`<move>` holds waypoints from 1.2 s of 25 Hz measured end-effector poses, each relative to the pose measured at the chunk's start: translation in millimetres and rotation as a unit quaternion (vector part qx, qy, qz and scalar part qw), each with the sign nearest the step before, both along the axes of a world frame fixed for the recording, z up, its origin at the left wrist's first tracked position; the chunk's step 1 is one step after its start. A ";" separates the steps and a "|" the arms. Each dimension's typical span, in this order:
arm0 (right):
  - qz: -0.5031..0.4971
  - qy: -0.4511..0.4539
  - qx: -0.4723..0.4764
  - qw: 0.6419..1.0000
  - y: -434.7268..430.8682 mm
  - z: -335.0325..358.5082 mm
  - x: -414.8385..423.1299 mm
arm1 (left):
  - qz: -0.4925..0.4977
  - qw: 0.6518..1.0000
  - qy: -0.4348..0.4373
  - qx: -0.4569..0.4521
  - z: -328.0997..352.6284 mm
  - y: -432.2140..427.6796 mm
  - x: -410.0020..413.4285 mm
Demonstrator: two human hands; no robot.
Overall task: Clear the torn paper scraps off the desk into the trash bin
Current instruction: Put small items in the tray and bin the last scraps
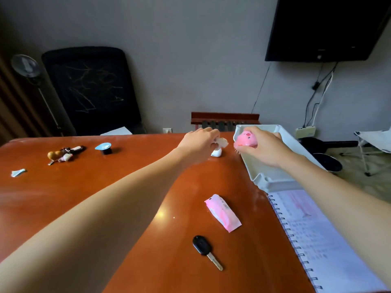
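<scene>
My left hand (pixel 201 142) reaches to the far side of the orange-brown desk (pixel 105 187) and pinches a pale torn paper scrap (pixel 222 142) just above a small white object (pixel 216 153). My right hand (pixel 264 146) grips a pink pig-shaped desk brush (pixel 246 139) with bristles pointing down, at the near-left rim of a white plastic tray (pixel 270 178). Another light blue-white scrap (pixel 18 172) lies at the desk's far left. A black bin (pixel 329 162) stands on the floor beyond the tray, partly hidden.
A pink-and-white wrapper (pixel 223 212) and a black car key (pixel 206 251) lie near the front. A spiral notebook (pixel 317 240) fills the right edge. A keychain cluster (pixel 65 153) and a small blue-lidded cup (pixel 104 148) sit at the far left. A black chair (pixel 93 89) stands behind.
</scene>
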State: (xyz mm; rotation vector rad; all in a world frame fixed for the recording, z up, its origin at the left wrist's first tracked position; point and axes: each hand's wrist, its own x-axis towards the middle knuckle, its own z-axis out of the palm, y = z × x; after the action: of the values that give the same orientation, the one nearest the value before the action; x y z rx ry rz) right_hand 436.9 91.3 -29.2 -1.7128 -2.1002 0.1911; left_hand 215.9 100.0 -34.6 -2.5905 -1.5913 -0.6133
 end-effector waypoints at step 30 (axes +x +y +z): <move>0.049 0.008 -0.053 0.997 84.2 -58.0 99.8 | -0.081 0.991 0.110 -0.008 -54.6 85.5 130.4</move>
State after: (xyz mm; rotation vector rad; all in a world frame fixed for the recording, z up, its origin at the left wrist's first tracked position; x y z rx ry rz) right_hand 536.6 175.5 -87.2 -1.6619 -2.1994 0.3490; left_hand 346.3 185.5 -89.3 -2.7069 -1.3373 -0.3079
